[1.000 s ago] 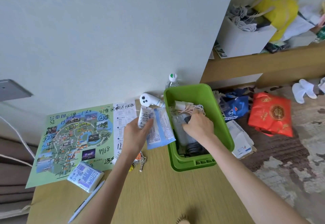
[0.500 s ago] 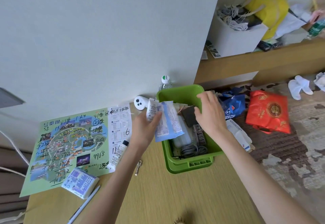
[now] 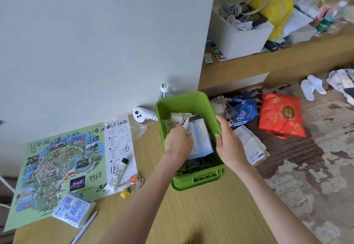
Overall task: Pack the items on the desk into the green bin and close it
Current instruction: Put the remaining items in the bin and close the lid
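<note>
The green bin (image 3: 193, 181) stands open on the wooden desk's right end, with cables and small items inside. My left hand (image 3: 177, 141) is inside the bin, shut on a blue-and-white packet (image 3: 200, 140) that lies in it. My right hand (image 3: 228, 144) grips the bin's right rim. On the desk to the left lie a white tube (image 3: 118, 172), a key bunch with a yellow charm (image 3: 132, 184), a tissue pack (image 3: 73, 212), a white pen (image 3: 84, 228), a white controller (image 3: 142, 115) and a green map sheet (image 3: 55, 161).
A water bottle (image 3: 164, 90) stands against the wall behind the bin. On the floor to the right lie a blue bag (image 3: 243, 112), a red bag (image 3: 281, 115), papers (image 3: 251, 146) and white slippers (image 3: 312, 88). A shelf holds a white box (image 3: 243, 38) and a yellow bag (image 3: 274, 8).
My left hand carried the blue-and-white packet from beside the bin down into it. My right hand came out of the bin and now holds its right rim. The white tube lies on the desk.
</note>
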